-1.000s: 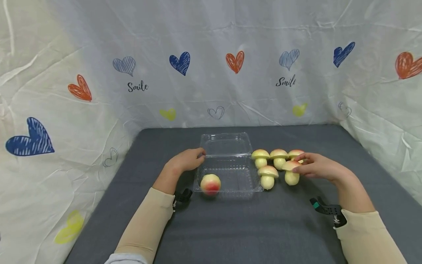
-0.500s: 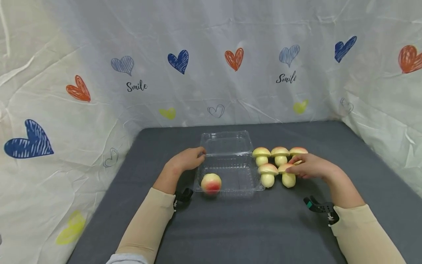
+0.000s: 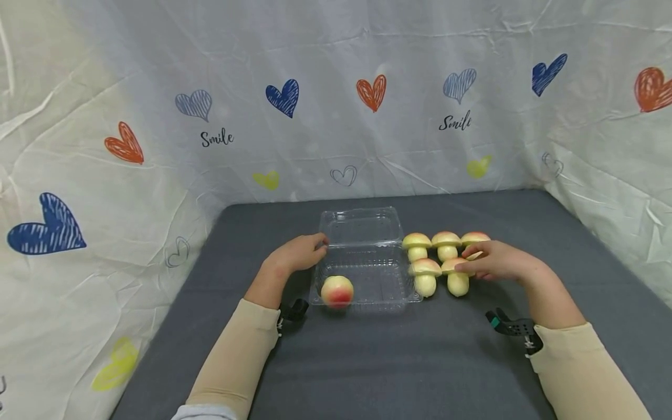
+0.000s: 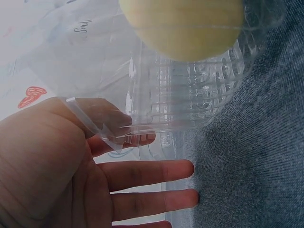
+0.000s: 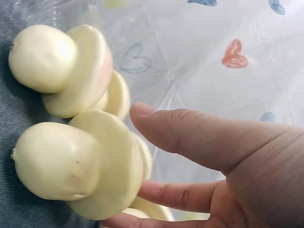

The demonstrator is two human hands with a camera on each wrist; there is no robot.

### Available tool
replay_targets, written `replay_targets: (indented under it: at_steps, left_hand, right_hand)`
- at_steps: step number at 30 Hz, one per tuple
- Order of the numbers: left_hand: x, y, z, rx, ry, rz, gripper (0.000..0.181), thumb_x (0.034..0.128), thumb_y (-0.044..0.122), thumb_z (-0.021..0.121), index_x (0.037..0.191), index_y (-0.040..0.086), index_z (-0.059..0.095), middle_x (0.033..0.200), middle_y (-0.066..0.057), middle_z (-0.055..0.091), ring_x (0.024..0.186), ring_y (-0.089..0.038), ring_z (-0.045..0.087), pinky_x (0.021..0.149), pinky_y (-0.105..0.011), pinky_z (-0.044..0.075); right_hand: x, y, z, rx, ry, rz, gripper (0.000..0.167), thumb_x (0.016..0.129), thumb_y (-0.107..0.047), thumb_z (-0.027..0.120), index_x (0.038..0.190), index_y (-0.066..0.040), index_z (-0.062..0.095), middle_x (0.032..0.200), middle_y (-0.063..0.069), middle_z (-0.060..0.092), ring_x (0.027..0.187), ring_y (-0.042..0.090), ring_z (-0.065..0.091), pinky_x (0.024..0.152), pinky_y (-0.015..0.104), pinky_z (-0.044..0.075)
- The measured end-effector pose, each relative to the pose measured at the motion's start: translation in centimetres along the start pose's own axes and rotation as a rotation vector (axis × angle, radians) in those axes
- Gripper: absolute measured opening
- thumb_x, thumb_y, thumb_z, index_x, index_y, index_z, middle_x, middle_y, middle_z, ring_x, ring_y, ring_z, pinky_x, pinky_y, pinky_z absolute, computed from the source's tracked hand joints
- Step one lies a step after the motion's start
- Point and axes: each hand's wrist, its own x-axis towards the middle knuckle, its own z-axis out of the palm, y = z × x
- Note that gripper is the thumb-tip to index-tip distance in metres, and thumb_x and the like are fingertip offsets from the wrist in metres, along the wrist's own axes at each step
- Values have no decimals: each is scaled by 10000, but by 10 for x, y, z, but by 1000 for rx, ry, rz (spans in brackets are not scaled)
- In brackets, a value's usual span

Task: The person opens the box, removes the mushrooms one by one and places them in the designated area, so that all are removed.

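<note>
My left hand pinches the left rim of a clear plastic clamshell box between thumb and forefinger; its other fingers stretch out straight. Inside the box's front left corner sits a yellow-and-red toy peach, seen through the plastic wall in the left wrist view. My right hand is at the front right toy mushroom, which stands upright on the cloth. In the right wrist view its straight fingers touch this mushroom's cap, and the thumb appears slightly off it.
Another mushroom stands beside it, close to the box's right wall. A back row of three mushrooms, one of them nearest the box, stands behind. The box lid lies folded back. Dark grey cloth covers the table; printed white curtains enclose it.
My right hand has carried the front right mushroom leftward, setting it beside the other front mushroom; the thumb has since eased off its cap. My left hand has stayed on the box rim.
</note>
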Motion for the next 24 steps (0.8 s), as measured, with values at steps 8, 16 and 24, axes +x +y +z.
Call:
replay_targets:
  at_steps: [8, 16, 24]
  left_hand:
    - [2, -2, 1, 4, 3, 12, 429, 1096, 282, 430, 1481, 117, 523, 1392, -105, 594, 1132, -249, 596, 930, -485, 489]
    - [-2, -2, -1, 8, 13, 16, 423, 1092, 282, 450, 1474, 122, 532, 1373, -104, 604, 1146, -256, 597, 937, -484, 490]
    - [-2, -2, 0, 13, 24, 7, 420, 1090, 296, 461, 1472, 137, 537, 1390, -88, 596, 1182, -251, 588, 968, -490, 485]
  right_hand:
    - [-18, -15, -7, -148, 139, 2, 896, 952, -549, 680, 1486, 113, 398, 1396, 386, 479, 1185, 482, 570, 891, 551, 522]
    - [-25, -53, 13, -182, 244, -135, 768, 941, -537, 704, 1441, 14, 513, 1326, 263, 580, 1180, 433, 586, 855, 523, 523]
    - [-21, -90, 48, -113, 123, -438, 469, 956, -286, 760, 1330, -39, 621, 1242, 126, 650, 1108, 302, 654, 881, 442, 556]
